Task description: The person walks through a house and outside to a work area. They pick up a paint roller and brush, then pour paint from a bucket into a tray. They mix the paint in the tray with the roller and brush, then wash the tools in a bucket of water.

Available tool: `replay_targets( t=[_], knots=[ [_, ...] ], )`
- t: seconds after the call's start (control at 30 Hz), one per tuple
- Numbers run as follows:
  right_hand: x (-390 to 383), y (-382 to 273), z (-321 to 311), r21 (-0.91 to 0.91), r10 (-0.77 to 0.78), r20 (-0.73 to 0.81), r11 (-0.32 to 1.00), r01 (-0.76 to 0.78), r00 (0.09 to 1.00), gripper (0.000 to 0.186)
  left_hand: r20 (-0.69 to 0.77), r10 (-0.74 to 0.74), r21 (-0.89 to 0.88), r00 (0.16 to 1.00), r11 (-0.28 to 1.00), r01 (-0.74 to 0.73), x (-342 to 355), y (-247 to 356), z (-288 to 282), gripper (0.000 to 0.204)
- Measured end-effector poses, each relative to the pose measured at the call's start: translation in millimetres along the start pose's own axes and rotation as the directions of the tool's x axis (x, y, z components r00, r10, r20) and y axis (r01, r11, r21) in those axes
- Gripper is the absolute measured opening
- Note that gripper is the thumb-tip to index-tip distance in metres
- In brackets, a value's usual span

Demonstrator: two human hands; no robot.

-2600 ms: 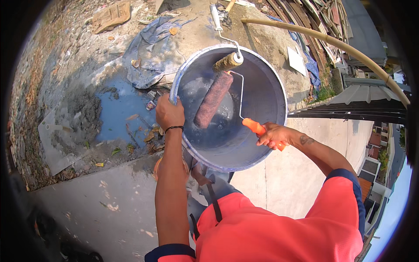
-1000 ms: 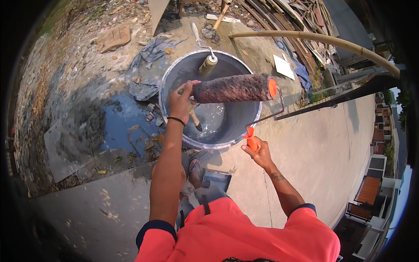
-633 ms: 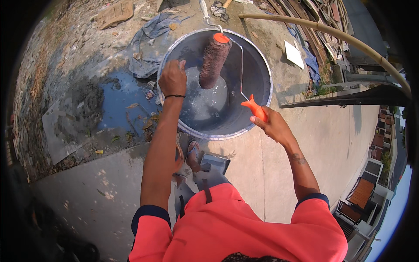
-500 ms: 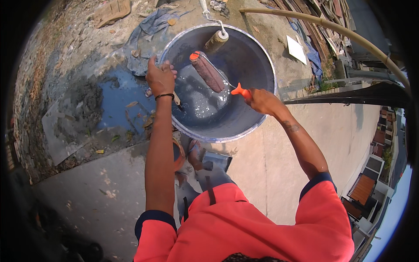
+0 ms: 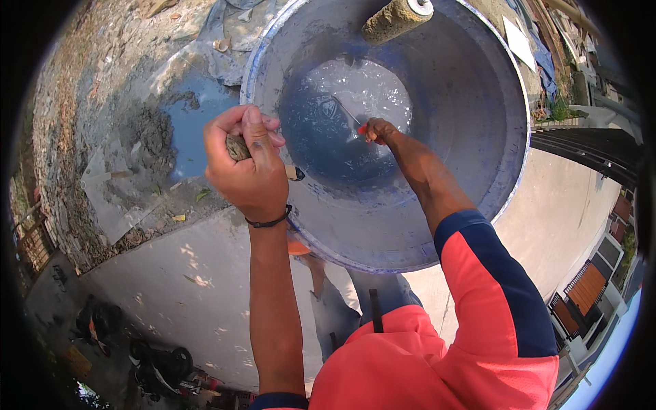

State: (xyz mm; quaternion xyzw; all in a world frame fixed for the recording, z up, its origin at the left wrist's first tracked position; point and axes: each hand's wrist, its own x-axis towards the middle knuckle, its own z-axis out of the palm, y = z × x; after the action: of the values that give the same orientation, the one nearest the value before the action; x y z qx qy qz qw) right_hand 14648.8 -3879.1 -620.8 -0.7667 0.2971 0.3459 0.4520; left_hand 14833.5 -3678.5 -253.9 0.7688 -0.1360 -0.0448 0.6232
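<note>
A big grey-blue bucket (image 5: 478, 171) fills the upper middle, with pale liquid (image 5: 369, 89) at its bottom. My left hand (image 5: 246, 171) is clenched at the bucket's near-left rim, a brownish crusted lump showing between thumb and fingers. My right hand (image 5: 379, 130) reaches deep inside and grips the orange handle (image 5: 362, 128) of a paint roller. Its thin metal rod runs toward the liquid and its sleeve is hidden. A second roller with a tan sleeve (image 5: 396, 17) leans on the far rim.
Rubble and dirt lie to the left, with a blue wet patch (image 5: 184, 130) beside the bucket. A pale concrete slab (image 5: 191, 273) runs under me. A white sheet (image 5: 519, 41) lies at the upper right and a motorbike (image 5: 157, 362) stands at the lower left.
The bucket now looms much closer. My right hand has gone down into it, and the dark roller sleeve, raised over the bucket before, is out of sight. My left hand stays at the rim.
</note>
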Motion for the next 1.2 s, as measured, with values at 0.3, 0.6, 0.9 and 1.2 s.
replay_targets(
  t=[0.3,0.6,0.9,1.2],
  knots=[
    [-6,-42,18,0.607,0.224,0.104,0.757,-0.240,0.969,0.021,-0.047,0.000,-0.083,0.999,0.997,-0.004,1,-7,1,0.027],
    [-108,-111,-96,0.151,0.346,0.493,0.870,-0.470,0.798,0.009,0.007,0.008,-0.110,1.000,0.994,-0.008,6,-5,0,0.018],
    [-415,-194,-148,0.020,0.070,-0.112,0.998,-0.068,0.991,0.022,0.099,-0.121,-0.367,0.988,0.918,0.149,18,-13,-9,0.014],
    [-499,-208,-1,0.337,0.198,-0.772,0.933,0.125,0.604,0.021,0.158,-0.399,-0.895,0.903,0.329,0.302,-25,-85,-191,0.020]
  ],
)
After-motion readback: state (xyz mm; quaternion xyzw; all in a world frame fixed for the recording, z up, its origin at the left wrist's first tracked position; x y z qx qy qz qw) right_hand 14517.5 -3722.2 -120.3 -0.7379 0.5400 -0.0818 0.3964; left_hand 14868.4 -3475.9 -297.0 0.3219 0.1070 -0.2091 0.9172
